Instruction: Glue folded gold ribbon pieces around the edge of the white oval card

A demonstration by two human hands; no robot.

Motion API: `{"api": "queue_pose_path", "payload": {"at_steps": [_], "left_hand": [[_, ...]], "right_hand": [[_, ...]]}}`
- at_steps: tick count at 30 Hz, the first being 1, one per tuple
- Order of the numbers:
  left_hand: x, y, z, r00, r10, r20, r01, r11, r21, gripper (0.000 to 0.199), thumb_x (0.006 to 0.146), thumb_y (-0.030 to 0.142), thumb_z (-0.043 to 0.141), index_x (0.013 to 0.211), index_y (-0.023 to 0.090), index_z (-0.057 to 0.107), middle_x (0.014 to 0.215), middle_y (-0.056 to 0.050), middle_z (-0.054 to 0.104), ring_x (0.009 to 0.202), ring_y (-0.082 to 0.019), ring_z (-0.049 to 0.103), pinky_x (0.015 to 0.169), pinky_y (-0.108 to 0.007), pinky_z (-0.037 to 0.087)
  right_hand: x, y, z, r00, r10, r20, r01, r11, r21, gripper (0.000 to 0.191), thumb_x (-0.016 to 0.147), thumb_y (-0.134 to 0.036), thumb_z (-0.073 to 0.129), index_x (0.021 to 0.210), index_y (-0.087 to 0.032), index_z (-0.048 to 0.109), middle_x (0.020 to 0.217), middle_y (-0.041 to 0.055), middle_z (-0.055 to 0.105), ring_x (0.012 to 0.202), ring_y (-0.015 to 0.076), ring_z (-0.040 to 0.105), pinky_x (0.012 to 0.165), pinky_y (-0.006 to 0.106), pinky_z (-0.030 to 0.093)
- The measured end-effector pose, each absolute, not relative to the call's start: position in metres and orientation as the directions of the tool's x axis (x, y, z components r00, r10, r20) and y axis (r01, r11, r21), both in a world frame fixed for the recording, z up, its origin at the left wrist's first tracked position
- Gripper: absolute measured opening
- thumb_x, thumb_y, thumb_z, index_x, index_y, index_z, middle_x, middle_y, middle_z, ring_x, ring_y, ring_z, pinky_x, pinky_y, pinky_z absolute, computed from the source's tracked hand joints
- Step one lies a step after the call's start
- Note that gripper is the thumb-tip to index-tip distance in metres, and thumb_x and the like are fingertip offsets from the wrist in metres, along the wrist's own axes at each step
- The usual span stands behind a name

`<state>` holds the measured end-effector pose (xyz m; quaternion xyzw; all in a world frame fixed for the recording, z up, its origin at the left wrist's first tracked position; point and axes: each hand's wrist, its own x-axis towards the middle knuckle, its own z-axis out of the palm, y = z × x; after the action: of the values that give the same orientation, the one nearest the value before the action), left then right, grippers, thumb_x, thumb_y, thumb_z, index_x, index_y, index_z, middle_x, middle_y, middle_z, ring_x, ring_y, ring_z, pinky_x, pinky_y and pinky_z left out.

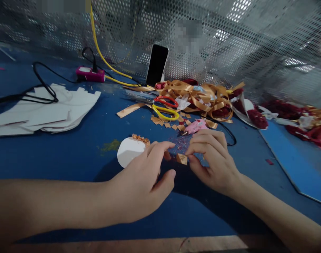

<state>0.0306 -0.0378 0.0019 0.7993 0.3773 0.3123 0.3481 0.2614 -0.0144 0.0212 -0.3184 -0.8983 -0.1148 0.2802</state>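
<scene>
My right hand (213, 158) pinches a small piece of gold ribbon (182, 159) between thumb and fingertips, just above the blue table. Facing it, my left hand (152, 168) has its thumb and index finger spread apart with nothing between them; its other fingers are mostly hidden. Beside and partly behind the left hand lies a round white piece (130, 151), with a row of folded gold ribbon bits (141, 139) along its upper edge. A pink glue gun (196, 126) rests just beyond my right hand, its nozzle pointing left.
Scissors (165, 107) with red and yellow handles lie by cut ribbon squares (157, 121) and a heap of gold ribbon (192, 93). White cut sheets (44, 112) are stacked at left. A phone (157, 65) leans on the perforated metal screen, near a magenta power strip (90, 74).
</scene>
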Motion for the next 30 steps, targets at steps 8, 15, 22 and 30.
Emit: {"api": "queue_pose_path", "payload": {"at_steps": [8, 15, 22, 30], "left_hand": [[0.026, -0.03, 0.009, 0.508, 0.861, 0.013, 0.307, -0.195, 0.932, 0.039, 0.106, 0.035, 0.032, 0.082, 0.02, 0.059, 0.061, 0.005, 0.052, 0.059, -0.012, 0.05, 0.056, -0.024, 0.041], [0.032, -0.027, 0.007, 0.565, 0.811, -0.154, 0.241, 0.017, 0.97, 0.029, 0.101, 0.034, 0.045, 0.081, 0.019, 0.061, 0.078, 0.004, 0.065, 0.064, -0.009, 0.051, 0.06, -0.023, 0.04], [0.031, -0.026, 0.009, 0.562, 0.807, -0.181, 0.21, 0.073, 0.975, 0.023, 0.095, 0.025, 0.05, 0.077, 0.02, 0.063, 0.07, 0.005, 0.061, 0.061, -0.008, 0.05, 0.056, -0.021, 0.037], [0.033, -0.024, 0.006, 0.49, 0.851, -0.188, 0.151, 0.13, 0.98, 0.022, 0.091, 0.027, 0.055, 0.078, 0.02, 0.071, 0.06, 0.007, 0.057, 0.052, -0.006, 0.044, 0.048, -0.02, 0.031]], "right_hand": [[0.24, -0.015, 0.01, -0.508, 0.646, 0.57, 0.536, 0.755, -0.378, 0.015, 0.093, -0.008, 0.051, 0.097, -0.022, 0.054, 0.089, 0.003, 0.06, 0.089, 0.0168, 0.057, 0.082, 0.035, 0.051], [0.246, -0.019, 0.003, -0.521, 0.696, 0.494, 0.493, 0.718, -0.491, 0.013, 0.095, -0.009, 0.05, 0.097, -0.021, 0.053, 0.091, 0.0025, 0.058, 0.091, 0.0151, 0.054, 0.082, 0.033, 0.048], [0.244, -0.018, 0.003, -0.54, 0.681, 0.495, 0.479, 0.732, -0.484, 0.012, 0.095, -0.01, 0.052, 0.098, -0.021, 0.055, 0.091, 0.0023, 0.059, 0.092, 0.0148, 0.055, 0.084, 0.032, 0.048], [0.248, -0.02, 0.01, -0.496, 0.684, 0.535, 0.528, 0.726, -0.44, 0.021, 0.09, -0.011, 0.062, 0.106, -0.023, 0.065, 0.092, 0.0036, 0.069, 0.09, 0.0171, 0.063, 0.082, 0.036, 0.053]]}}
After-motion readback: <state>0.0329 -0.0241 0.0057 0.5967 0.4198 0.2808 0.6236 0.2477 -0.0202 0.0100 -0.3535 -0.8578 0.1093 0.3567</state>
